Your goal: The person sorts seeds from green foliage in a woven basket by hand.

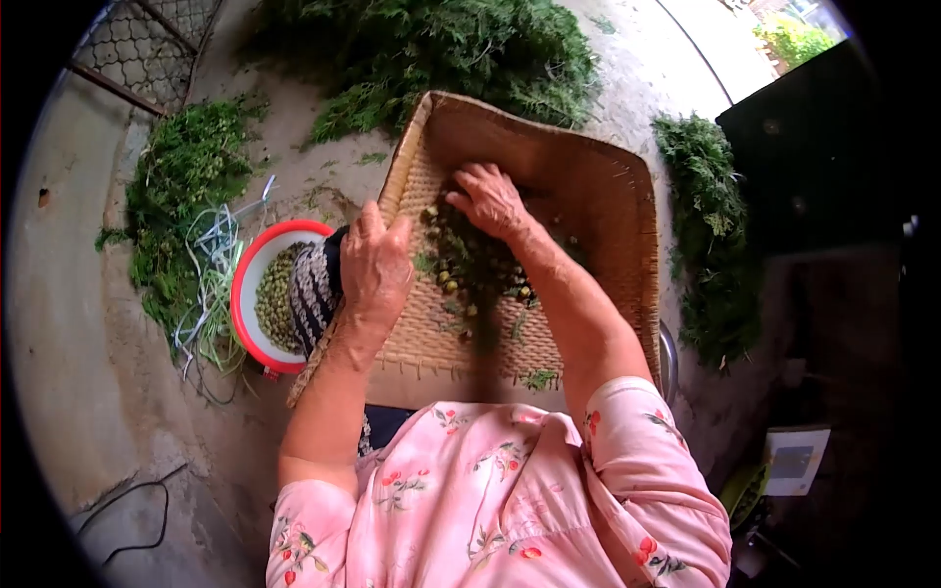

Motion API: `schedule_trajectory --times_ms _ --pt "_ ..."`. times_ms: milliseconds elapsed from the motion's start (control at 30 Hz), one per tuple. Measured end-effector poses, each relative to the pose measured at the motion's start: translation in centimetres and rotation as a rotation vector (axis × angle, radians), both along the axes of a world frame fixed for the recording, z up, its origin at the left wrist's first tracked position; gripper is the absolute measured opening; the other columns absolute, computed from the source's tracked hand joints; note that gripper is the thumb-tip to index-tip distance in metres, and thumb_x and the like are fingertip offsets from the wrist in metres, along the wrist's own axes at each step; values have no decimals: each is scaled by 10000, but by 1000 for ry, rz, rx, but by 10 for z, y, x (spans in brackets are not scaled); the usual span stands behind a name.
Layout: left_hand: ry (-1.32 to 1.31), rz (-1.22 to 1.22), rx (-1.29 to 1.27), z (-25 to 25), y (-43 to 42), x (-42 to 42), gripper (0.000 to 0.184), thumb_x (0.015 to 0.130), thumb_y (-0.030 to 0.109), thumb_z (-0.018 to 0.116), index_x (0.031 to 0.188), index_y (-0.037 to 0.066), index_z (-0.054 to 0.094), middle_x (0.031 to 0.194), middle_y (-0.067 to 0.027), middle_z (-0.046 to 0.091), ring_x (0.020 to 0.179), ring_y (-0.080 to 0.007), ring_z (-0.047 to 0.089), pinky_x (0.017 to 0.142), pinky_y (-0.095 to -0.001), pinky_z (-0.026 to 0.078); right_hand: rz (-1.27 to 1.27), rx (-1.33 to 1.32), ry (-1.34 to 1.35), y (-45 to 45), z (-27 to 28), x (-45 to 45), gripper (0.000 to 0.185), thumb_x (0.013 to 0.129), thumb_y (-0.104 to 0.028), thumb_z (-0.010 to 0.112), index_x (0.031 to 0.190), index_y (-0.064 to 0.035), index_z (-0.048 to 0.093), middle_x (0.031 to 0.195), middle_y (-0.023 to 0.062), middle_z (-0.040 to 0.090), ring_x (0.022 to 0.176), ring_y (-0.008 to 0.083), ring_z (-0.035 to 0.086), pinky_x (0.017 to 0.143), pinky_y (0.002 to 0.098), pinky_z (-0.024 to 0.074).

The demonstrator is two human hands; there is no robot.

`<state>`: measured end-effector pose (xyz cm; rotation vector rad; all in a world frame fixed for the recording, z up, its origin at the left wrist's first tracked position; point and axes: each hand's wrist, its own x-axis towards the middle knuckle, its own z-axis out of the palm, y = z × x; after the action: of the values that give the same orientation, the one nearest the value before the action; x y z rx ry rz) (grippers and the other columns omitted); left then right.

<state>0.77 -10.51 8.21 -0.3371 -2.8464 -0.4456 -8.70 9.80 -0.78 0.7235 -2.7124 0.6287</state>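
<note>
A woven winnowing basket [608,265] with raised sides lies tilted across my lap. My left hand [377,269] is closed round its left rim, thumb and fingers up on the edge. Inside the basket my right hand [490,203] reaches toward the back wall, its fingers bent and apart, nothing visible in them. Below that hand, small greenish-yellow cones or seeds [449,279] lie mixed with dark green leaf bits. My right forearm covers part of them. Left of the basket, a white basin [241,294] with a red rim holds many pale green round seeds [278,299].
A large heap of feathery green branches [441,54] lies behind the basket. More greenery is piled at left [186,186] and right [704,186]. Loose pale plastic strings [211,284] lie beside the basin. A black cable [162,514] runs over the floor at lower left.
</note>
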Motion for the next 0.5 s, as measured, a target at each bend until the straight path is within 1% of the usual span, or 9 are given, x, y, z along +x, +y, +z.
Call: schedule_trajectory --times_ms 67,133,233,267,333,367,400,467,500 --pt "34 10 -2 -1 2 0 342 668 -57 571 985 46 649 1114 -231 509 936 -397 566 808 -419 484 -93 11 -92 13 5 13 325 851 -366 570 996 -80 622 1016 113 577 1012 331 502 843 460 412" --pt "180 -1 -22 -2 3 0 130 690 -13 574 810 31 602 958 -194 511 830 -343 566 720 -406 481 -178 140 -153 25 15 30 328 858 -379 559 966 -81 642 989 114 588 1002 330 504 828 463 420" --pt "149 1 -30 -7 2 0 206 702 -10 566 892 36 629 1137 -261 507 886 -360 575 753 -409 479 -168 -67 -344 54 18 47 350 854 -406 571 947 -83 668 938 106 609 935 341 535 797 454 443" --pt "163 0 -27 -7 1 0 206 702 -10 566 892 36 629 1137 -261 507 886 -360 575 753 -409 479 -267 -226 -409 56 39 54 314 836 -373 610 908 -77 685 927 107 623 914 333 556 815 433 447" --pt "143 6 -42 -7 2 1 236 710 -9 561 927 38 640 1146 -267 505 888 -365 574 762 -412 478 -332 -351 -154 83 23 49 259 810 -321 654 880 -76 696 943 111 636 911 320 567 832 415 449" --pt "149 1 -42 -6 2 1 252 706 -18 562 939 35 641 1142 -272 506 888 -364 575 771 -420 478 -393 -236 -29 94 21 48 250 786 -288 684 903 -67 689 974 109 637 932 322 557 833 406 448" --pt "154 -2 -42 -6 2 1 252 706 -18 562 939 35 641 1142 -272 506 888 -364 575 771 -420 478 -505 -224 -3 99 11 48 295 796 -324 662 936 -65 682 1001 107 636 962 325 544 849 417 433" --pt "144 -3 -49 -5 2 1 252 699 -29 567 932 29 642 1147 -280 504 889 -362 577 776 -412 482 -505 -99 37 98 -12 53 342 814 -368 627 981 -72 669 1028 114 628 999 332 530 879 436 410" --pt "159 -7 -33 -3 3 1 243 692 -35 575 917 24 644 1145 -282 504 883 -362 582 769 -405 488 -463 -127 54 85 -14 57 377 822 -404 602 1005 -81 662 1054 122 620 1015 337 526 904 450 392"
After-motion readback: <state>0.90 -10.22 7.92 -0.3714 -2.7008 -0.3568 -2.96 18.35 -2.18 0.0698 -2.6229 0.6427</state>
